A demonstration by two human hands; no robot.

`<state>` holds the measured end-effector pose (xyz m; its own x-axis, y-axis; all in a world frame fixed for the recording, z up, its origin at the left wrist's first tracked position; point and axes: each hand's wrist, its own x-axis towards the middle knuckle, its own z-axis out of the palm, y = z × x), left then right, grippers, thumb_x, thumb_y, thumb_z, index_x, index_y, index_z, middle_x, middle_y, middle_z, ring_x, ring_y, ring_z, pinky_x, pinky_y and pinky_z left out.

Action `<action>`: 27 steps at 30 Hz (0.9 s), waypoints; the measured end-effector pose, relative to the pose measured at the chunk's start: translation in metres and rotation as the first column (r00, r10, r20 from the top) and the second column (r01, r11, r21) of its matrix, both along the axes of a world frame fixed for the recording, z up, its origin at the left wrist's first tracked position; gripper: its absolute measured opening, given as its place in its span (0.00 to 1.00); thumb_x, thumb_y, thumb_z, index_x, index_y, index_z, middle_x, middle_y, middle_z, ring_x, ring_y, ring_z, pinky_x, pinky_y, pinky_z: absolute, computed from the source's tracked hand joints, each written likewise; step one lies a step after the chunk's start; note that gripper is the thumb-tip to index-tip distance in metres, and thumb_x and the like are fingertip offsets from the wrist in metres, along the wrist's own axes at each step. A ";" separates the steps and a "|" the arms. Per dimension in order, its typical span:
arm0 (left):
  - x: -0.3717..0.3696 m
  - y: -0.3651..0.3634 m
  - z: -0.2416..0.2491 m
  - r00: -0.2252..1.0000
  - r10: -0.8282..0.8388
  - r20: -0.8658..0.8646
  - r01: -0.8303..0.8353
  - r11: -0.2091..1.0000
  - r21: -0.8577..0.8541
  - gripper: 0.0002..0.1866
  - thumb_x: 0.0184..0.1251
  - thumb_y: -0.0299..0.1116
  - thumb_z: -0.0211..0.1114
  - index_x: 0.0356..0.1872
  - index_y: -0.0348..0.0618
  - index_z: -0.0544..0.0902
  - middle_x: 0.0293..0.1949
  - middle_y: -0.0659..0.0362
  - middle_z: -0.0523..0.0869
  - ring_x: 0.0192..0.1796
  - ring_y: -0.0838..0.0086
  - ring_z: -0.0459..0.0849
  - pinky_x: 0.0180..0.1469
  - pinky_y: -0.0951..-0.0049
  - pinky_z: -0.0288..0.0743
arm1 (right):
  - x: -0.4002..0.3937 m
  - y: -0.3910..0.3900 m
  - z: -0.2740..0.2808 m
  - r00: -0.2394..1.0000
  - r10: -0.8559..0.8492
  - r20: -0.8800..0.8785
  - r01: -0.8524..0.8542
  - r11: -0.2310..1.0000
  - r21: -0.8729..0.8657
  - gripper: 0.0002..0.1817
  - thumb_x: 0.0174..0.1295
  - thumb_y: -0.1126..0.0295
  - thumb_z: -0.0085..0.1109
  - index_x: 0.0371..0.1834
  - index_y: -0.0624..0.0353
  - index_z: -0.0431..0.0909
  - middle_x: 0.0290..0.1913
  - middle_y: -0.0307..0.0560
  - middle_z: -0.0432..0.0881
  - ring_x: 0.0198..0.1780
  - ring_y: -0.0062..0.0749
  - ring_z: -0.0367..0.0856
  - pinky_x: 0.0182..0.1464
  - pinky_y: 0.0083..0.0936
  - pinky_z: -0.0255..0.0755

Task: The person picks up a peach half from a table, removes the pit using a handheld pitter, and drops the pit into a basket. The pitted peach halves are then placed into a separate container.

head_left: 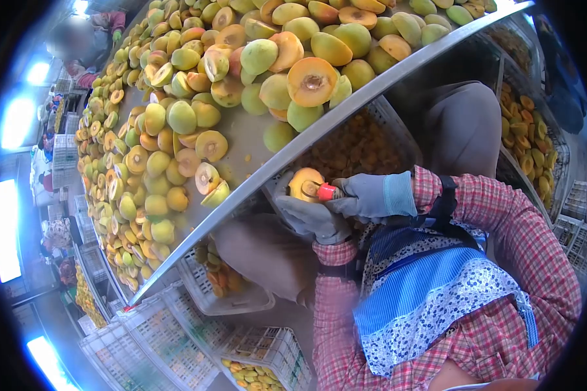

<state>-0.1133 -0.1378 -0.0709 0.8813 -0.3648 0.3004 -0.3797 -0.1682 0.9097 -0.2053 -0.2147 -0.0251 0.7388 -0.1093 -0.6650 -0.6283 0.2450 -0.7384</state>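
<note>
My left hand [316, 220], in a grey glove, cups a yellow peach half [304, 184] with its cut face up. My right hand [365, 195], in a grey glove with a light blue cuff, is closed round a pitting tool with a red handle [327, 191]. The tool's thin curved metal end sits at the cut face of the peach half. Both hands are above my lap, just off the metal table edge [332, 133]. Beneath them stands a crate [398, 130] holding small brownish-orange pieces, partly hidden by the hands.
Many peach halves [182, 117] cover the metal table. A white crate [241, 303] with peach pieces stands by my left leg. Another crate of halves [525, 130] is at the right. Stacked white crates [156, 339] stand lower left. Another person [101, 32] is at the far upper left.
</note>
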 end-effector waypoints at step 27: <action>0.019 0.004 -0.021 0.913 -0.320 -0.254 0.282 0.943 -0.176 0.26 0.71 0.51 0.40 0.46 0.33 0.71 0.42 0.47 0.79 0.39 0.64 0.79 0.43 0.70 0.75 | 0.001 -0.007 -0.015 0.998 0.000 -0.055 0.017 0.948 0.317 0.20 0.60 0.45 0.52 0.39 0.51 0.71 0.16 0.33 0.67 0.13 0.18 0.64 0.14 0.16 0.57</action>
<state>-0.0945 -0.1340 -0.0923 0.7903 -0.5996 0.1263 -0.1251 0.0440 0.9912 -0.2045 -0.2218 -0.0399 0.7008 0.1079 -0.7051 -0.6619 0.4669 -0.5864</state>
